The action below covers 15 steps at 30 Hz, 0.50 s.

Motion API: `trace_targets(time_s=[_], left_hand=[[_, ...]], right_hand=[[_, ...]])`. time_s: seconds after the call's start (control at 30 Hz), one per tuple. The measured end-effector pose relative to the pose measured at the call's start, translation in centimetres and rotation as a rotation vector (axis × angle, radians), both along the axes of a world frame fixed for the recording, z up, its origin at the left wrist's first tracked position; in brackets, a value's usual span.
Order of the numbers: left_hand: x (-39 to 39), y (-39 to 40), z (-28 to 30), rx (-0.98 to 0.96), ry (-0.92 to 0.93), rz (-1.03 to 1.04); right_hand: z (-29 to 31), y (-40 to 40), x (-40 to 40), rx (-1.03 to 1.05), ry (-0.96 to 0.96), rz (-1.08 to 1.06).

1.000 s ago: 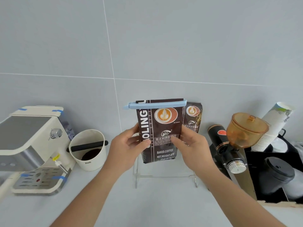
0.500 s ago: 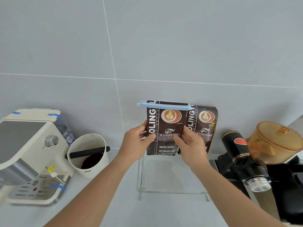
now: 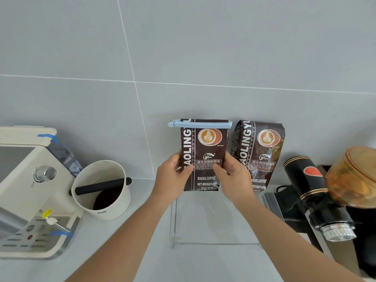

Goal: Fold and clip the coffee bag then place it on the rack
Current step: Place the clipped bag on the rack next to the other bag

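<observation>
A dark brown coffee bag [image 3: 205, 151] stands upright at the back of a clear acrylic rack [image 3: 173, 220], close to the wall. Its folded top is held by a light blue clip [image 3: 199, 124]. My left hand [image 3: 173, 176] grips the bag's left edge and my right hand [image 3: 234, 178] grips its right edge, thumbs on the front. A second, unclipped coffee bag [image 3: 260, 153] stands just to the right on the same rack.
A cream espresso machine [image 3: 26, 192] is at the left, with a white knock box [image 3: 101, 190] beside it. A black grinder [image 3: 311, 192] with an amber hopper [image 3: 354, 178] stands at the right. The grey tiled wall is directly behind the bags.
Both hands have carried the clipped bag away from me toward the wall and down onto the rack, beside the second bag. The view has shifted right and closer.
</observation>
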<state>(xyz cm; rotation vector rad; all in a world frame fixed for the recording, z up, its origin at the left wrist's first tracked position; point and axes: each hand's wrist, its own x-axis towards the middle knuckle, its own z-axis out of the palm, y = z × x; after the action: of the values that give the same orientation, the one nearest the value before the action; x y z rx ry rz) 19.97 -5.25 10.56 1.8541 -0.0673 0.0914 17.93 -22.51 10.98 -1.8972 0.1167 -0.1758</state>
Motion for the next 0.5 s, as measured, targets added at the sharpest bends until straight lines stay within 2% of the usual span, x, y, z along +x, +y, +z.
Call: trace_targets(time_s=[0.5], left_hand=[[1.4, 0.1, -0.3, 0.009, 0.030, -0.048]], right_hand=[[0.7, -0.5, 1.5, -0.056, 0.070, 0.038]])
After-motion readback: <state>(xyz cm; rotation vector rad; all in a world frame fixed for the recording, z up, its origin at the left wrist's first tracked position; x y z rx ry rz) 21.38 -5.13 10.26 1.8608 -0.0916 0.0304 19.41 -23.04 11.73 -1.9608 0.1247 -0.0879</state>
